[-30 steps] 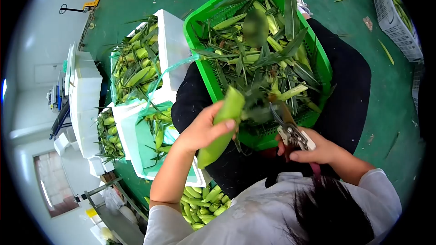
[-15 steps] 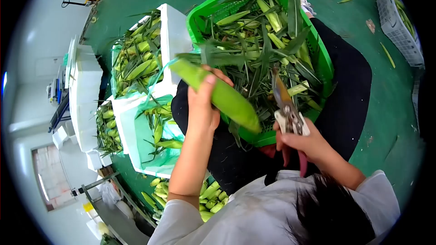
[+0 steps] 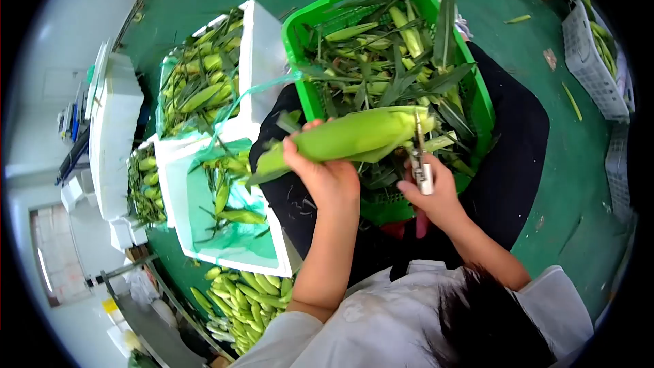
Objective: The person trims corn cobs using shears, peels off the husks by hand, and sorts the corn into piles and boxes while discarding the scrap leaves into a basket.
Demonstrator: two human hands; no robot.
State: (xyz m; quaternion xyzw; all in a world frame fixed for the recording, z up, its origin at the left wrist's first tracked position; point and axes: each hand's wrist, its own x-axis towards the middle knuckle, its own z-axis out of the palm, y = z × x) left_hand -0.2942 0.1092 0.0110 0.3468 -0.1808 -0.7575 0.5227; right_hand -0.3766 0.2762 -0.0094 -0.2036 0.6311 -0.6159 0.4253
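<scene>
My left hand (image 3: 325, 176) is wrapped round an ear of corn (image 3: 347, 135) in its green husk, held nearly level above my lap. In my right hand (image 3: 436, 194) is a pair of pruning shears (image 3: 422, 174) with pinkish-red handles. Their blades point up at the stalk end of the ear, at its right; whether they touch or straddle it I cannot tell. Below and beyond the ear stands a green plastic basket (image 3: 482, 99) between my legs, full of cut leaves, husks and stalk pieces.
White foam boxes (image 3: 262, 48) of unshucked corn stand at the left, one lined with green plastic (image 3: 204, 221). A pile of corn ears (image 3: 248, 303) lies on the floor at lower left. White crates (image 3: 591, 61) stand at the right; a metal cart (image 3: 174, 327) is at lower left.
The ear has swung from slanting down-right to nearly level, its stalk end now by the shears. My right hand has moved slightly up and left, turning the shears upright.
</scene>
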